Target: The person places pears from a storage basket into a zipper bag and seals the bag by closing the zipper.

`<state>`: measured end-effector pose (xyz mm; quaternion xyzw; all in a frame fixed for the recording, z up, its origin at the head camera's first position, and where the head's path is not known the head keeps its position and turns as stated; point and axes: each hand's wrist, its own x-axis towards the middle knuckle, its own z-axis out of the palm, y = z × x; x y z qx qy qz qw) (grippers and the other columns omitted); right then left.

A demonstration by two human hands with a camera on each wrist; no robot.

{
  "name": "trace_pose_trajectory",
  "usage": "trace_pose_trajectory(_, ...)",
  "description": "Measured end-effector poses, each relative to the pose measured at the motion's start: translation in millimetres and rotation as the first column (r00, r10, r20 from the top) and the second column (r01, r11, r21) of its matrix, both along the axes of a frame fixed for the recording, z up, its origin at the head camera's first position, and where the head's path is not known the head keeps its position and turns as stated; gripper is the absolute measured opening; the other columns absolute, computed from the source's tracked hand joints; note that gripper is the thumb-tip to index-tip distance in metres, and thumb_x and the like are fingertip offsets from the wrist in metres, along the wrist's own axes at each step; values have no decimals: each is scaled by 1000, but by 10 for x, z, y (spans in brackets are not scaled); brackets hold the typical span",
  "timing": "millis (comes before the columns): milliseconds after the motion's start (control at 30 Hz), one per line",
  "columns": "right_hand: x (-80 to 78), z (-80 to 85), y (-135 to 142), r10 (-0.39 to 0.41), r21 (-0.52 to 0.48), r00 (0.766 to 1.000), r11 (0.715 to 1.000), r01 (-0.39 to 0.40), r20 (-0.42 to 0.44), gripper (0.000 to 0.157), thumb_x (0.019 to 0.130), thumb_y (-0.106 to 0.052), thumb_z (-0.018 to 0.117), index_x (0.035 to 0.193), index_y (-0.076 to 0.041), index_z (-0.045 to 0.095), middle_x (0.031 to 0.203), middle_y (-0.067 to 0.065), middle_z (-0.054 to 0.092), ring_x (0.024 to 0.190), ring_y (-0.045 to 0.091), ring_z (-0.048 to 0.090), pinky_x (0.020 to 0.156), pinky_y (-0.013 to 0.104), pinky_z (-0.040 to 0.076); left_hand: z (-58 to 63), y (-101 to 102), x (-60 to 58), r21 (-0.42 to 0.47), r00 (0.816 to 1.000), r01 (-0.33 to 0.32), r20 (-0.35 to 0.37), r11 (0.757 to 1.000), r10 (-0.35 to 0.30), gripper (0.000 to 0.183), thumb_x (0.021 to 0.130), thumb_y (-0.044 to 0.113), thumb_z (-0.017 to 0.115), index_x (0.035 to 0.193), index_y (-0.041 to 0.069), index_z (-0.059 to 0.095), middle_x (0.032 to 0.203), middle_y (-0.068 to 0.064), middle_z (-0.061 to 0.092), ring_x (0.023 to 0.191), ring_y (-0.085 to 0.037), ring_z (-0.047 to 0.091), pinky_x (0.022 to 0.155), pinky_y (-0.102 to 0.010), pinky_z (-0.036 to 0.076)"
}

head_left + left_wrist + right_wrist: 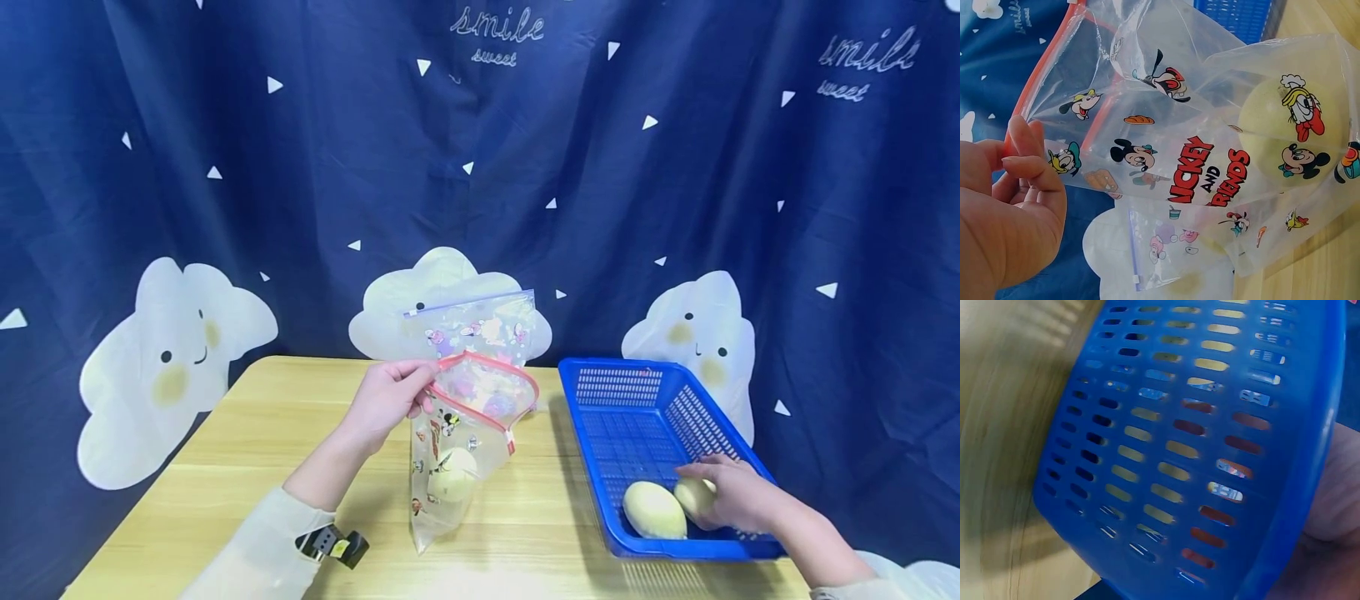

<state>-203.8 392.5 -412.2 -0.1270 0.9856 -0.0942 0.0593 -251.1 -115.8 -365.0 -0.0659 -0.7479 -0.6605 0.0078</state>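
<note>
My left hand (390, 402) pinches the red-edged mouth of a clear zip bag (480, 435) printed with cartoon figures, holding it upright with the mouth gaping. Low in that bag sits a pale yellow, rounded fruit (1260, 128), seen through the plastic. To the right, my right hand (738, 493) reaches over the near side of a blue plastic basket (588, 467) and grips a pale yellow oval fruit (693, 498). Another such fruit (654, 510) lies just left of it. In the right wrist view the slotted basket wall (1147, 440) hides most of that hand (1338, 500).
A second clear bag (487, 321) with a purple zip stands behind the red-edged one. Both bags and the basket are on a light wooden table (300, 433). A dark blue curtain (300, 192) with white clouds hangs at the table's back edge.
</note>
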Motion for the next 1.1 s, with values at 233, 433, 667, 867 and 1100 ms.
trace_pose_trajectory(233, -7, -21, 5, 32, 13, 999, 999, -31, -43, 62, 70, -6, 97, 129, -5, 78, 124, 26, 71, 109, 48, 68, 82, 50, 58, 0, 2, -9, 4, 1000, 0, 4, 1000, 0, 31, 109, 20, 65, 126, -1, 79, 63, 3, 65, 62, -10, 56, 59, -20, 42)
trace_pose_trajectory(433, -31, -23, 12, 40, 11, 998, 999, -39, -41, 55, 71, -6, 98, 123, -5, 79, 114, 17, 73, 96, 28, 66, 67, 30, 50, -5, -8, 4, 11, 1000, 10, 3, 1000, -10, 30, 109, 20, 65, 126, -1, 79, 67, 3, 66, 63, -11, 59, 59, -19, 46)
trace_pose_trajectory(667, -41, -25, 7, 39, 6, 995, 999, -39, -90, 55, 70, -7, 99, 121, -2, 78, 113, 18, 76, 102, 35, 69, 75, 38, 54, 8, -1, 24, 19, 1000, 21, 1, 1000, -21, 33, 109, 20, 66, 129, -3, 77, 69, 3, 67, 64, -11, 63, 59, -18, 48)
trace_pose_trajectory(867, -47, 40, 4, -11, -44, 984, 999, 3, -178, 57, 73, -10, 97, 124, 4, 76, 113, 24, 74, 101, 39, 69, 77, 46, 57, 9, -8, 31, 25, 1000, 19, 7, 999, -20, 33, 109, 20, 66, 132, -3, 76, 68, 4, 67, 63, -8, 63, 60, -19, 48)
trace_pose_trajectory(1100, -92, 211, -51, -153, -163, 958, 980, 116, -240, 61, 90, -22, 91, 141, 4, 68, 126, 38, 70, 104, 47, 69, 75, 47, 55, -8, -23, 25, 24, 1000, 25, -2, 999, -25, 34, 109, 20, 65, 131, -4, 76, 69, 3, 67, 63, -8, 63, 60, -18, 48)
